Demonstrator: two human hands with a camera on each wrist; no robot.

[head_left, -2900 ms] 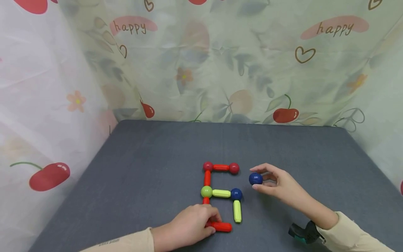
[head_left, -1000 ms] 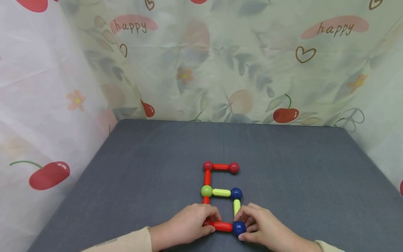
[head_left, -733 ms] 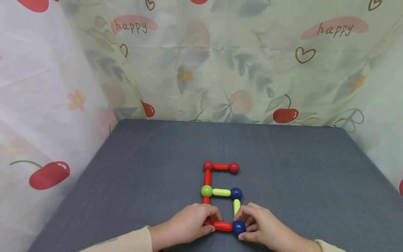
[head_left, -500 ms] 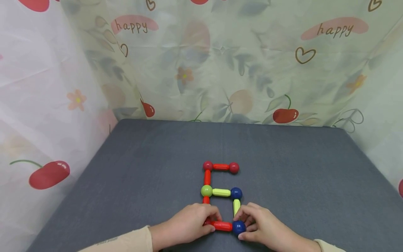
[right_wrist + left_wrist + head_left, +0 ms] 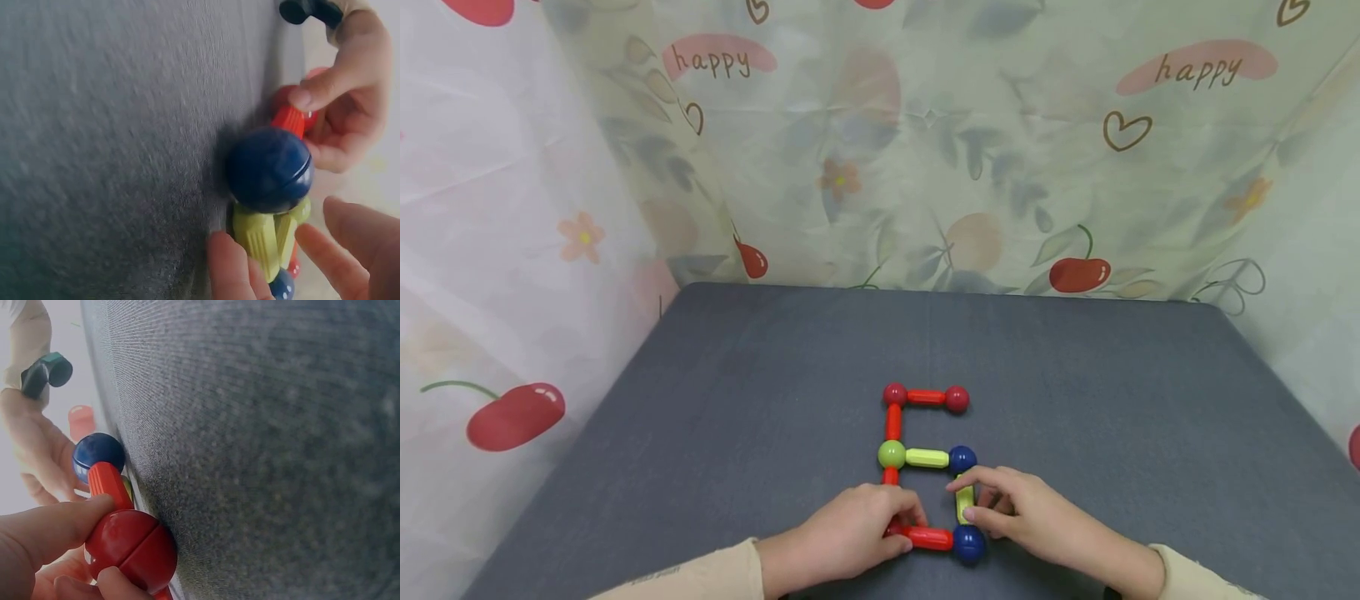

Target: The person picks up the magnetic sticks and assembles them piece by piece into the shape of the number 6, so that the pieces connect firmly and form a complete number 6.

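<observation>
A flat figure of magnetic rods and balls lies on the dark table. My left hand (image 5: 853,529) pinches the red ball (image 5: 134,550) at its lower left corner, the thumb reaching the red rod (image 5: 928,537). That rod runs to a blue ball (image 5: 968,543) at the lower right. Beside the yellow-green rod (image 5: 965,502) above this ball, my right hand (image 5: 1030,517) has its fingers spread; in the right wrist view they lie on either side of the rod (image 5: 257,244), apart from the blue ball. The red ball is mostly hidden from the head view.
The figure's upper part has a green ball (image 5: 892,454), another yellow-green rod (image 5: 927,458), a second blue ball (image 5: 962,459) and red rods with two red balls (image 5: 957,399). A printed cloth (image 5: 880,167) hangs behind the table (image 5: 760,375).
My right hand brought the blue ball in from the right to the ends of the red and yellow-green rods, let go of it, and moved slightly up beside the rod. The left hand stayed put.
</observation>
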